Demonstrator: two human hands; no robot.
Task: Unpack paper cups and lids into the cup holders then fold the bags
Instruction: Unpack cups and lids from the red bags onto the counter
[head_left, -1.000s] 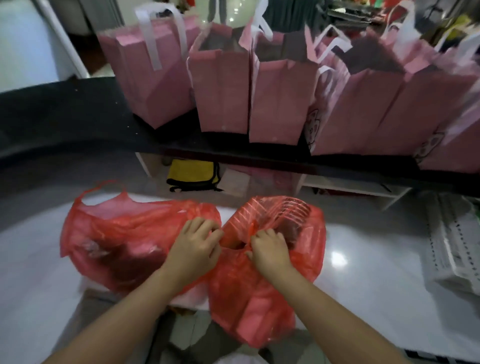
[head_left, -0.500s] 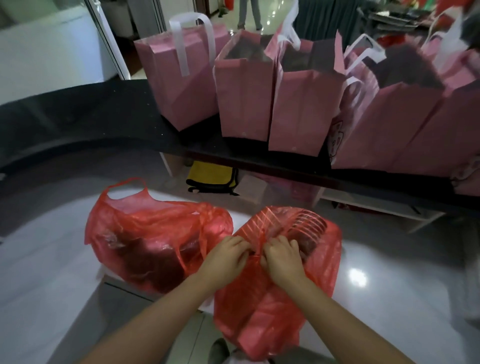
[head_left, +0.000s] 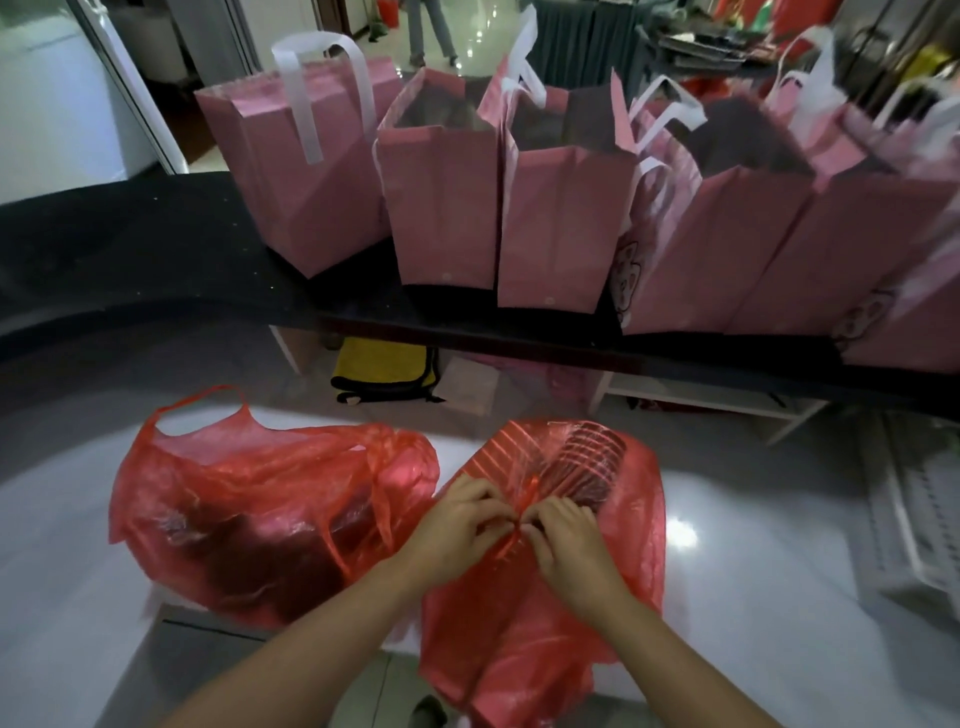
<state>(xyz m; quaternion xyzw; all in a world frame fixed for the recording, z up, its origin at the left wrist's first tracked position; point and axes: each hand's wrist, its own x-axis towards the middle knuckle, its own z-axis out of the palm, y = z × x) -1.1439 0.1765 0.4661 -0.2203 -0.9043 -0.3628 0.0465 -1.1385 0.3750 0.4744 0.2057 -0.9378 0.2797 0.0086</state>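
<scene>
While both hands pinch its knotted handles, left hand (head_left: 457, 525) and right hand (head_left: 566, 535), the red bag (head_left: 519, 623) of cups (head_left: 587, 465) lies on the white counter (head_left: 753, 545). Film looks thin, slippery, likely tear-prone; work the knot itself, not the sides.

Both hands (head_left: 519, 525) pinch the red bag's (head_left: 530, 623) knotted handles (head_left: 525, 499).

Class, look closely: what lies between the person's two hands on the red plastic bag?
In the head view, the bag's twisted red tie runs between left hand and right hand.
</scene>
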